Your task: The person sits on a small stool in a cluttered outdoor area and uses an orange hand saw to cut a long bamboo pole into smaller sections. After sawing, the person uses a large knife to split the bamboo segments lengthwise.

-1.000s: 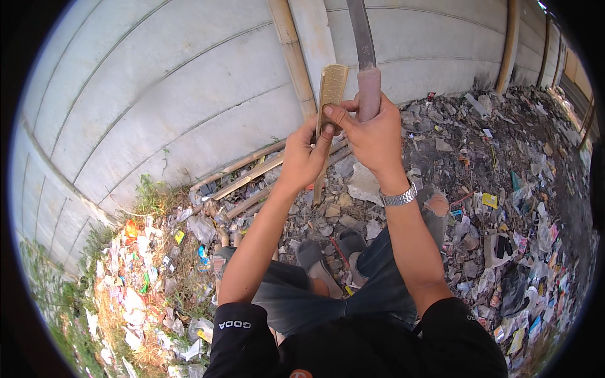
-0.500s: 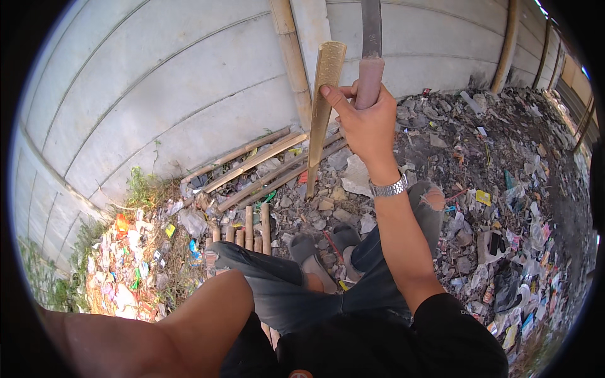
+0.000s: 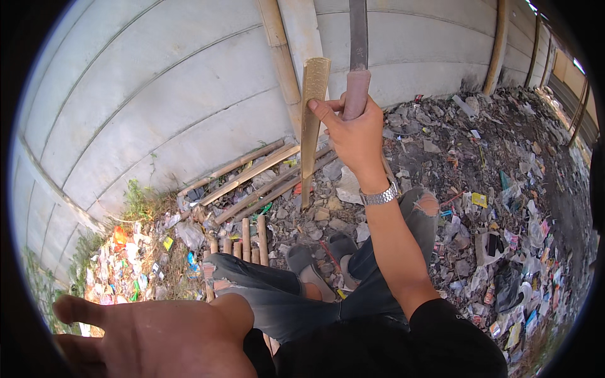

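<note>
My right hand [image 3: 359,138] grips the mauve handle of a long dark-bladed machete [image 3: 358,38], its blade pointing up past the top of the picture. The thumb of that same hand presses a split bamboo strip [image 3: 315,85] against its fingers. The strip stands nearly upright left of the machete, its pale inner face toward me, and narrows toward its lower end. My left hand [image 3: 170,334] is close by at the lower left, palm showing, fingers apart, holding nothing. Part of its fingers falls in the dark rim.
Several bamboo lengths [image 3: 249,173] lie along the foot of the grey panel wall [image 3: 189,75]. Cut bamboo poles [image 3: 262,240] stick out beneath my left leg. Rubble and plastic litter [image 3: 504,252] cover the ground around my sandals [image 3: 307,258]. A bamboo post [image 3: 277,50] leans on the wall.
My left hand has come into view at the lower left, opened out. The right hand, with machete and strip, sits slightly lower and further left in the picture as the view shifts.
</note>
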